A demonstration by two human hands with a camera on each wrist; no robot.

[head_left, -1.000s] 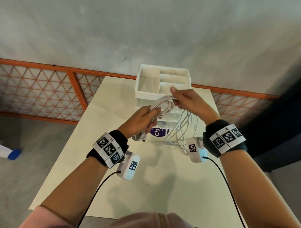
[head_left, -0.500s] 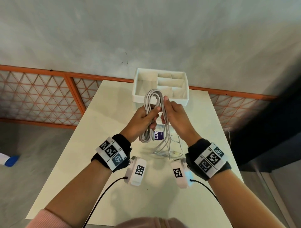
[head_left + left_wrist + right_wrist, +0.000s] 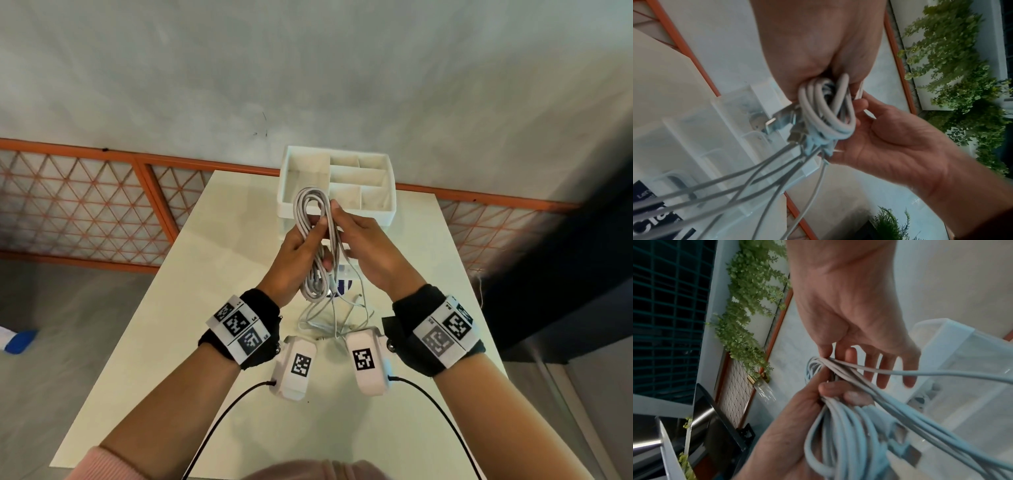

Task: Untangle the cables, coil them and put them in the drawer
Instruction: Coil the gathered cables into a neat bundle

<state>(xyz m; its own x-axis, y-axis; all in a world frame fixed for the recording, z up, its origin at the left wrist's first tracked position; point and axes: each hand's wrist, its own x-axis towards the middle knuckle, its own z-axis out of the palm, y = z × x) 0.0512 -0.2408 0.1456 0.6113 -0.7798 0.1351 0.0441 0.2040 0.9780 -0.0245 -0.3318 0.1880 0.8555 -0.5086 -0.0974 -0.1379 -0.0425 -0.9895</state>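
My left hand (image 3: 317, 241) grips a coil of white cable (image 3: 310, 205) and holds it upright above the table, in front of the white drawer unit (image 3: 388, 192). My right hand (image 3: 337, 219) pinches a strand at the coil's right side between thumb and forefinger, with the other fingers spread. In the left wrist view the coil (image 3: 826, 112) sits in the palm, and a metal USB plug (image 3: 780, 121) sticks out beside it. Loose cable strands (image 3: 337, 320) hang from the coil to the table. The right wrist view shows the pinched strands (image 3: 840, 368) running off to the right.
The drawer unit's top tray (image 3: 284, 202) has several open compartments. Its clear drawers (image 3: 966, 369) are mostly hidden behind my hands. A purple-labelled item (image 3: 343, 286) lies under the cables. The cream table (image 3: 212, 274) stands against an orange lattice railing (image 3: 85, 205).
My right hand has come in from the right and now pinches a strand at the coil. The left hand has turned the coil upright and raised it slightly.
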